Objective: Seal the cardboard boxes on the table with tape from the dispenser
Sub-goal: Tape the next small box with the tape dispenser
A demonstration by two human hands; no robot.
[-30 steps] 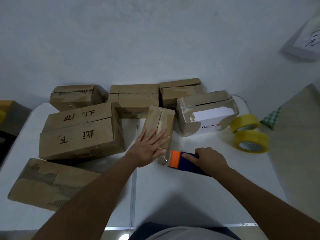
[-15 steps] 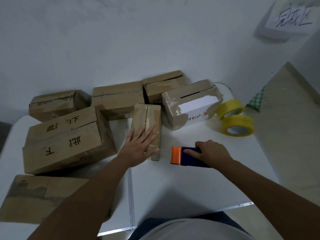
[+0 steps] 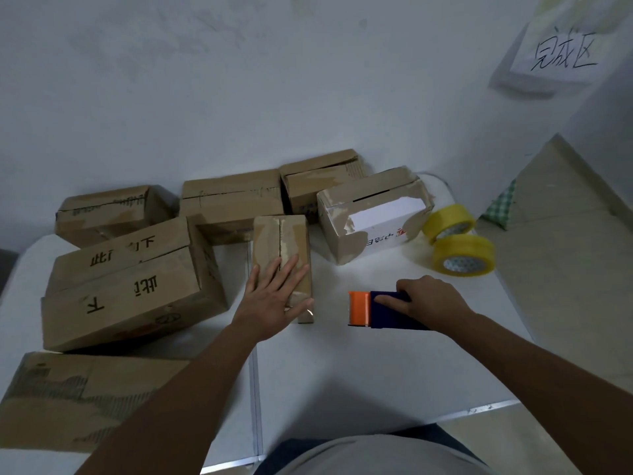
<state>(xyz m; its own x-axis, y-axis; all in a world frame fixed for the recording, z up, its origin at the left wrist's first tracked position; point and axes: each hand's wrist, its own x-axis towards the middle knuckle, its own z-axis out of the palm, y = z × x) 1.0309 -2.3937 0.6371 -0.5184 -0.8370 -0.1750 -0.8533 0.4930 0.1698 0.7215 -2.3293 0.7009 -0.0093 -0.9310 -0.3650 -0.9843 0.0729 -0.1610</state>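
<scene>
Spreading across the view, the white surface (image 3: pixel 394 371) carries a cluster of cardboard boxes along its far and left sides. Biggest is the lettered box (image 3: pixel 126 286) at left, with a flattened, worn box (image 3: pixel 68 399) just nearer the person. At the far right stands a torn box with a white label (image 3: pixel 373 217), and beside it two yellow tape rolls (image 3: pixel 459 245) touch each other near the surface's edge. Near the middle lies a small narrow box (image 3: pixel 282 245), seam up; the left hand (image 3: pixel 274 299) presses flat on its near end, fingers straight, grip released. Apart to its right, the right hand (image 3: pixel 428 299) clenches its grip round the blue-and-orange tape dispenser (image 3: pixel 373 310).
</scene>
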